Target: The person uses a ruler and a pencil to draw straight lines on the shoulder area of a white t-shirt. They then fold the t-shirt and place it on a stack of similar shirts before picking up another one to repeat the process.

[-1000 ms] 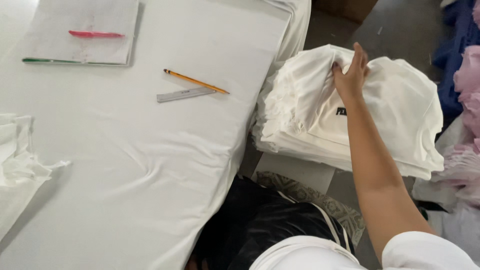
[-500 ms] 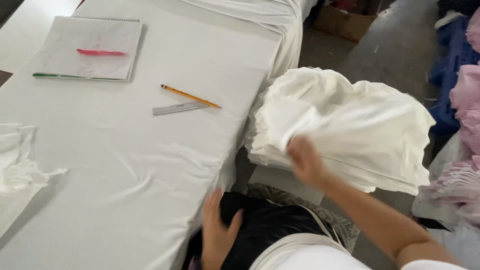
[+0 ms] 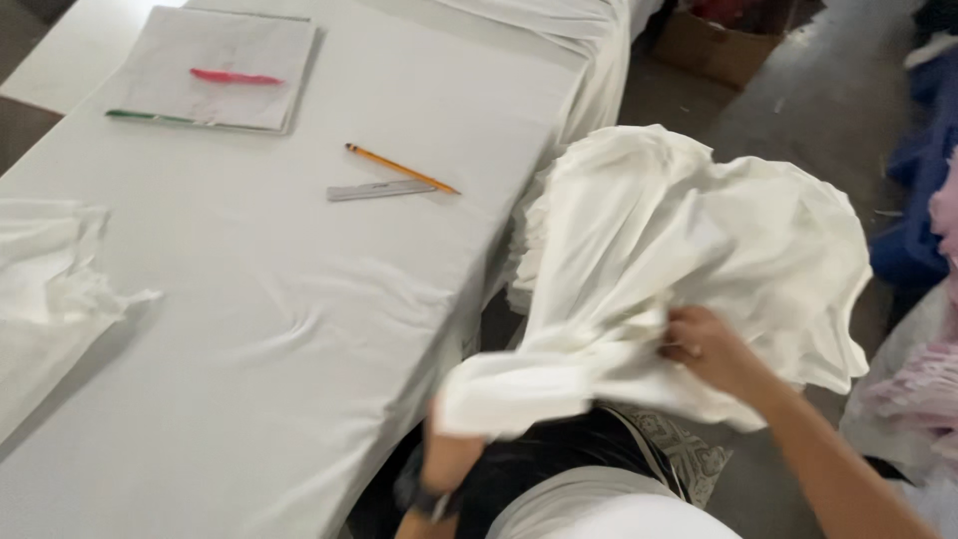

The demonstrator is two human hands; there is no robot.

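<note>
A white garment is lifted off a stack of white folded cloth beside the table, billowing upward. My right hand grips the garment's lower edge at the right. My left hand is low near my lap, mostly hidden behind the garment's left corner, and appears closed on that corner. A dark band sits on the left wrist.
A table under a white sheet lies to the left, carrying a yellow pencil, a grey ruler, a notepad with a pink pen, and crumpled white cloth. A cardboard box stands on the floor beyond.
My right hand left the top of the stack and pulled a white garment up and toward me. My left hand rose from my lap to the garment's left corner.
</note>
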